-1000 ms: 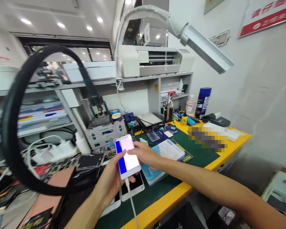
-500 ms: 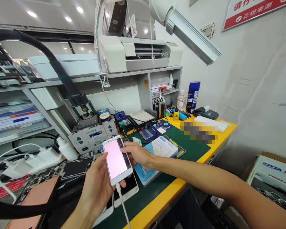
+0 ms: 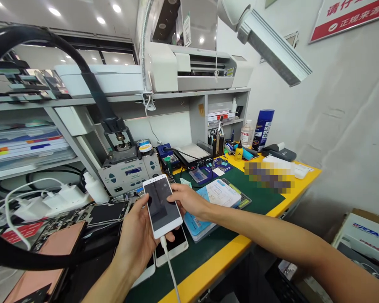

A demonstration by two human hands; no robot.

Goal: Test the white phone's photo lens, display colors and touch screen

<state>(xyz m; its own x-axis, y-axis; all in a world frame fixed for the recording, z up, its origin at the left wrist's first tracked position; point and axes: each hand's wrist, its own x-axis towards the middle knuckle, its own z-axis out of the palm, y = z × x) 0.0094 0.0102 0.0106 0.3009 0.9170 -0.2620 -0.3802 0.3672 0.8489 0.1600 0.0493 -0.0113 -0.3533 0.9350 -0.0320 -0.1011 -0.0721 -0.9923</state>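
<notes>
A white smartphone point(image 3: 163, 207) with a dark screen is held up over the bench, tilted toward me. My left hand point(image 3: 138, 229) grips its left side and lower back, the thumb on the left edge. On the right edge my right hand point(image 3: 189, 201) holds it too, thumb at the screen's border and fingers hidden behind. A white charging cable point(image 3: 169, 263) is plugged into the phone's bottom end and runs down off the bench. Below it lie another white phone point(image 3: 176, 248) and, partly covered by my left hand, a further white device point(image 3: 145, 272).
A clear blue-and-white case point(image 3: 219, 193) lies on the green mat point(image 3: 262, 204). Behind stands a grey rework station point(image 3: 129, 174) with a black hose arching left. White chargers point(image 3: 63, 195) crowd the left side. A yellow bottle point(image 3: 238, 152) and a blue spray can point(image 3: 263, 130) stand farther back.
The phone's screen has gone from bright pinkish white to dark. The whole view has shifted slightly, with the scene moving right. Both hands keep their hold on the phone.
</notes>
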